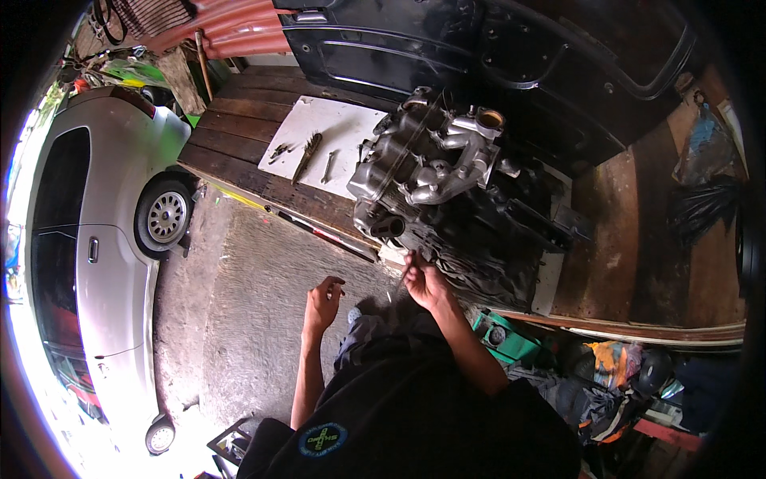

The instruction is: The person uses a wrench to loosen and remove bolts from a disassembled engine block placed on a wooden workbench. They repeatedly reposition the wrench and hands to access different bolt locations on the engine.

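Observation:
At the near edge of the wooden bench, my right hand [425, 281] is closed with thumb and fingers pinched together. Something thin and dark seems to stick out below the fingertips, too small to name. My left hand [322, 305] hovers lower and to the left, fingers loosely bent and apart, holding nothing I can see. Just beyond my right hand sits a greasy engine [391, 172] with a silver manifold [459, 180] on its upper right. A brush [307, 157], a wrench [328, 166] and a small dark part [278, 152] lie on a white board [351, 120] left of it.
Bench planks [239, 120] run behind and left of the board. A black vehicle panel [447, 48] leans at the back. To the left stands a silver car [120, 184]. A green case [507, 339] and piled cloth and bags [614, 367] lie below the bench at right.

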### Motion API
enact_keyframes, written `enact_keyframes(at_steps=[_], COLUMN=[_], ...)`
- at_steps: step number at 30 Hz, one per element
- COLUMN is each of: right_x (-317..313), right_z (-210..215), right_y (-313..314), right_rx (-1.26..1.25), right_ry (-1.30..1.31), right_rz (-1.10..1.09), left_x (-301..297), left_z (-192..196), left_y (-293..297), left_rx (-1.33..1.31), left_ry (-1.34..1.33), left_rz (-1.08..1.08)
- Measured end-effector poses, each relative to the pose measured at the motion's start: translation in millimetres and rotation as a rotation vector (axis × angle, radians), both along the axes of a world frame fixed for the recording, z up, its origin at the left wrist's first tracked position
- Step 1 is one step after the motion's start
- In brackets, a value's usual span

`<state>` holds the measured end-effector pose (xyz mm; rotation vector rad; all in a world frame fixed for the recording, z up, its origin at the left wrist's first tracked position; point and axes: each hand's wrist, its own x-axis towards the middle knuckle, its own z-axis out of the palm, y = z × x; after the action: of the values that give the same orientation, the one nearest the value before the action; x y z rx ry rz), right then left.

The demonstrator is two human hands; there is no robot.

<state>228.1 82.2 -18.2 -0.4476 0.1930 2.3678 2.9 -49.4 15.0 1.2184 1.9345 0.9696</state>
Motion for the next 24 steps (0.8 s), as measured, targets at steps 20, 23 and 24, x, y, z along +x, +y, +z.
enact_keyframes(at_steps=[20,23,24], right_x=[50,56,55], right_z=[-8,-25,-23], right_y=[27,30,29], right_rx=[-0.116,-0.223,-0.242], right_ry=[0.43,0.576,0.592], right_rz=[0.074,0.04,0.038], left_x=[5,5,5], left_z=[6,5,5], left_y=[-3,-7,-8], left_rx=[-0.028,-0.028,-0.035], left_ry=[0.001,0.011,0.008], left_rz=[0.001,0.007,0.017])
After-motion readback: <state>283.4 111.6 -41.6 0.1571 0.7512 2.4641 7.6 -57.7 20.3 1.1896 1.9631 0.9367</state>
